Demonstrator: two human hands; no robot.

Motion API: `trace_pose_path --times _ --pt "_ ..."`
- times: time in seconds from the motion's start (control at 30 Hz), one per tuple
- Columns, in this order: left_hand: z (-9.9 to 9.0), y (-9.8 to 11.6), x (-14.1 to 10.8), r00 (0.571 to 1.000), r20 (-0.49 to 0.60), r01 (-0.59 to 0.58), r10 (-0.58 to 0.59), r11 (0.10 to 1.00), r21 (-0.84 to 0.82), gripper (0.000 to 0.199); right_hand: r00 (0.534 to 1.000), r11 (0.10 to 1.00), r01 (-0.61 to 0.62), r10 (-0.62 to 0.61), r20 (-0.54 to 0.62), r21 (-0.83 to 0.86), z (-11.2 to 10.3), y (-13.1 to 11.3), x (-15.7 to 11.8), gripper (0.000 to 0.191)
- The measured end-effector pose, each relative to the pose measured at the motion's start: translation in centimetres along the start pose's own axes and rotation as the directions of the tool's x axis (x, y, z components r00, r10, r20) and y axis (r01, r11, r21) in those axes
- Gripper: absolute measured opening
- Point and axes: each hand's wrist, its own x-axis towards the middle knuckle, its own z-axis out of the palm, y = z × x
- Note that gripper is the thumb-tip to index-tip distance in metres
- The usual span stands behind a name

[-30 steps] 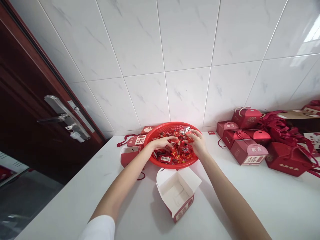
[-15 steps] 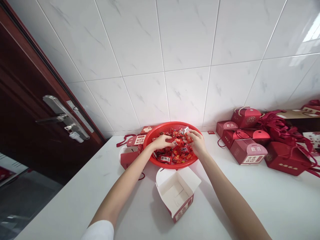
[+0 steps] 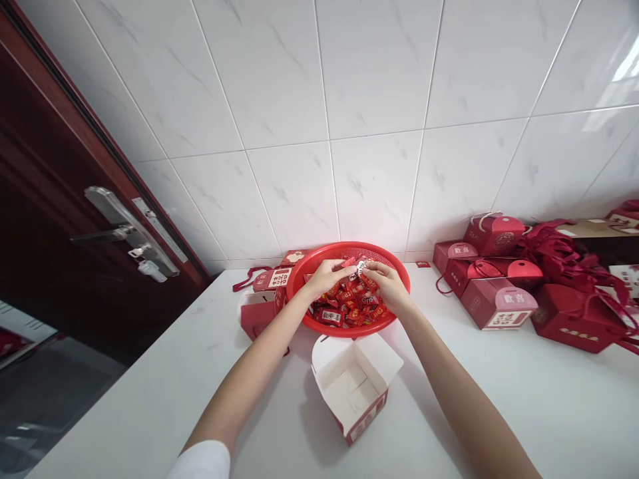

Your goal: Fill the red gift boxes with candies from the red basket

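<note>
Inside red basket [image 3: 355,331]: wrapped candies [image 3: 331,316]

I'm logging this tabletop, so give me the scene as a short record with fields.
Basket: red, holding wrapped packets
Right hand: over the basket, fingers pinching a white-patched packet
Left hand: over the basket, fingers near that packet, grip unclear
Open box: white inside, nearer the person than the basket
Boxes on the right: red and pink, grouped together
</note>
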Motion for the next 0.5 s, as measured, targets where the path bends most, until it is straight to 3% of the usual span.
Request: trace_pose_path --times 0.13,0.33,0.43,0.5 --pt "0.19 -0.16 0.19 0.993 -0.096 -0.056 0.069 0.990 0.131 0.043 1.000 1.000 -0.002 0.002 0.018 -0.016 0.14 0.05 0.01 0.026" --pt "-0.27 -0.31 0.35 0.964 -0.257 -0.030 0.072 0.986 0.165 0.041 0.995 0.999 0.050 -0.052 -0.084 -0.020 0.27 0.18 0.11 0.024" --pt "-0.52 -0.33 0.39 0.970 -0.234 -0.022 0.064 0.984 0.178 0.043 0.987 0.998 0.065 -0.063 -0.146 0.012 0.04 -0.02 0.14 0.028" --pt "-0.51 -0.34 0.37 0.980 -0.191 -0.026 0.062 0.983 0.183 0.043 0.994 0.996 0.044 -0.036 -0.107 0.073 -0.07 -0.24 0.09 0.030"
